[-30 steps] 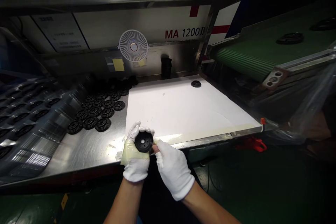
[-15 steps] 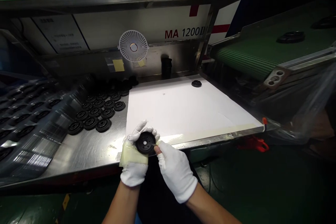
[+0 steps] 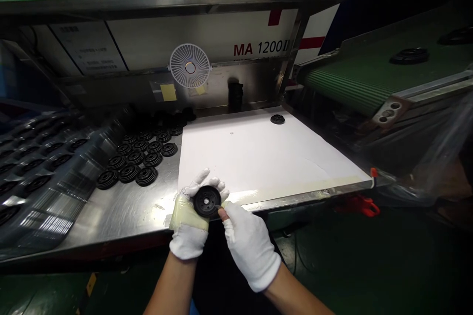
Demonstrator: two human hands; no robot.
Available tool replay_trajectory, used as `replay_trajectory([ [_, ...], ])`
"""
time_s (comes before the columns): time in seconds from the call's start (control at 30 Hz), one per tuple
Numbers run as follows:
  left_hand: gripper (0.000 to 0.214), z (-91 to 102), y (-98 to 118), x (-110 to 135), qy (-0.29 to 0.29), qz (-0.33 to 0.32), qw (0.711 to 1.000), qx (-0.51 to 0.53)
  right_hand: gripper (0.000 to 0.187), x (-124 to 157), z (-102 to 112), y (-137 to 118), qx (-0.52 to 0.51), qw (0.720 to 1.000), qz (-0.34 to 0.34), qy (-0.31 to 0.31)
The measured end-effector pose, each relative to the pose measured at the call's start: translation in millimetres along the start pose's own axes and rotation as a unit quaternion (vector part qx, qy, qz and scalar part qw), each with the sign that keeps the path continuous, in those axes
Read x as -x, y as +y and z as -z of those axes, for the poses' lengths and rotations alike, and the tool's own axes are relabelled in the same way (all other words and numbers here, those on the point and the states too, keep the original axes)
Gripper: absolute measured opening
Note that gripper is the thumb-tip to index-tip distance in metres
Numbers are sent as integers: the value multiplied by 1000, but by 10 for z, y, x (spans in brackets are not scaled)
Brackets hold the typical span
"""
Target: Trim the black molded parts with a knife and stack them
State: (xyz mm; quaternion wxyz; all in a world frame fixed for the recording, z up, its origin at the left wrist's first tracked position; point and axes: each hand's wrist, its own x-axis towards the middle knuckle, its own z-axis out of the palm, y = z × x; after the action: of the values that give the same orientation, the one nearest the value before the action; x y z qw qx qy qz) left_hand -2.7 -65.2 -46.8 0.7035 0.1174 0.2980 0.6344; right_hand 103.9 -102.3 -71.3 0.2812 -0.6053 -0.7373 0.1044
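My left hand (image 3: 192, 224), in a white glove with a pale yellow patch over the palm, grips a round black ribbed plastic part (image 3: 202, 206). The part's hollow face is turned up towards me, with a light hole at its centre. At its right rim is my right hand (image 3: 248, 241), also gloved in white, with a bare thumb tip showing. Its fingers are pinched together; a thin tip seems to stick out against the part, but what it belongs to is hidden in the hand. Both hands are at the table's front edge.
White sheet (image 3: 258, 157) covers the table's right side, one black part (image 3: 277, 119) on it. Several black parts (image 3: 146, 176) stand in rows at left, beside clear trays (image 3: 70, 197) of more. Behind are a small fan (image 3: 189, 66) and shelf (image 3: 177, 2); at right, a green conveyor (image 3: 347, 76).
The whole view has shifted slightly. Both hands stay at the black part, which is tilted a little differently; my right hand has moved slightly along its rim.
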Motion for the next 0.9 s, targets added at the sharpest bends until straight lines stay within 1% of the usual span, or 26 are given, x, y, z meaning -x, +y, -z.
replay_trajectory([
  [0.1,25,13,-32,-55,-13,-28,999,29,24,-1,-12,21,4,1000,-14,9],
  [0.2,15,46,-104,-128,-19,-59,997,43,23,30,-32,-40,0,1000,-13,8],
  [0.27,16,57,-124,-137,-12,-89,995,45,24,48,-36,-78,-4,1000,-5,4],
  [0.3,19,57,-117,-124,-7,-92,995,39,25,53,-33,-84,-4,1000,-1,1],
  [0.33,24,52,-101,-103,-4,-80,996,30,25,54,-29,-77,-2,1000,1,-2],
  [0.4,35,33,-53,-51,-4,-32,999,7,25,45,-16,-33,1,1000,4,-2],
  [0.47,39,15,-13,-17,-18,12,1000,0,26,31,-10,31,3,1000,1,2],
  [0.57,29,20,-21,-44,-21,-4,999,24,26,26,-24,81,5,1000,-9,18],
  [0.67,19,58,-86,-115,-21,-36,999,33,26,56,-46,31,5,1000,-14,23],
  [0.77,21,74,-117,-129,-31,-78,996,35,27,88,-52,-56,-2,1000,-5,10],
  [0.83,26,59,-95,-95,-20,-69,997,28,25,90,-46,-81,-11,1000,2,-1],
  [0.9,30,34,-60,-55,2,-23,1000,14,24,79,-42,-68,-20,1000,6,-5],
])
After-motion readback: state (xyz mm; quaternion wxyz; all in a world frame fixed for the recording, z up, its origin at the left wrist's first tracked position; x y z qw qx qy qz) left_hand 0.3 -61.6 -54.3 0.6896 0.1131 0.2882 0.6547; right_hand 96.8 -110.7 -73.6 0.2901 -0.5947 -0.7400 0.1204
